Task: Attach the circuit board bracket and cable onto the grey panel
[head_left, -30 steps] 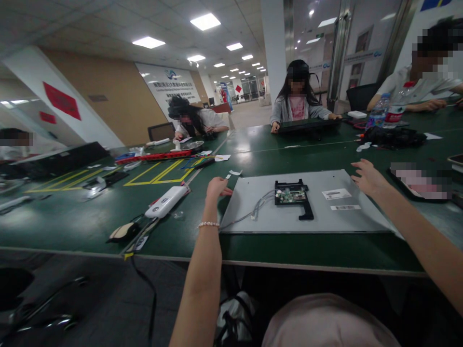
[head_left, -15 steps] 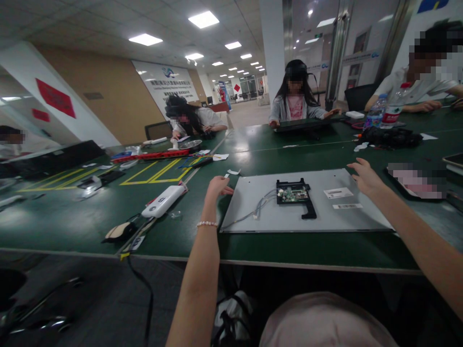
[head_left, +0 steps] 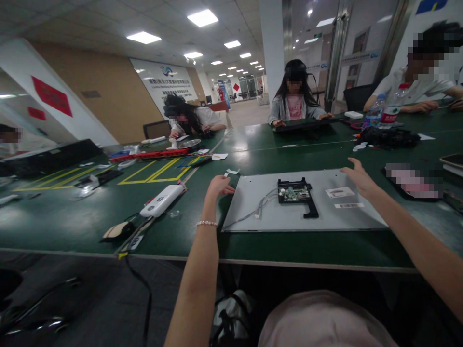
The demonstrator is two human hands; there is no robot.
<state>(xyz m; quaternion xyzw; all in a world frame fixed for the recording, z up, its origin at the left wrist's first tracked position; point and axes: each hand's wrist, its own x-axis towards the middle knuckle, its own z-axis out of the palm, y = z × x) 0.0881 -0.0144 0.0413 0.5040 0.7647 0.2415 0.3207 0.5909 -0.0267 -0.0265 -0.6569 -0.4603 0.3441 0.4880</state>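
Note:
A grey-silver display panel [head_left: 246, 207] lies back side up on the green table in front of me. On it sit a black plastic bracket [head_left: 311, 210], a green circuit board [head_left: 294, 193] and several thin grey cables [head_left: 261, 203]. My left hand [head_left: 219, 185] is at the panel's left edge, fingers stretched towards it and seeming to touch it. Over the panel's far right part is my right hand [head_left: 359, 177], thumb and fingers apart with nothing in them. Its forearm covers the panel's right edge. Two white labels [head_left: 340, 193] are stuck near this hand.
To the left are a white power bank [head_left: 161, 200], a computer mouse [head_left: 118, 231] and a black cable [head_left: 147, 289] hanging off the table edge. A phone [head_left: 412, 182] lies at right, with bottles [head_left: 389, 113] behind it. Co-workers sit across the table, one holding a dark panel [head_left: 304, 125].
My right hand has shifted slightly left, further over the panel. My left hand stays at the left edge. The view has turned a little.

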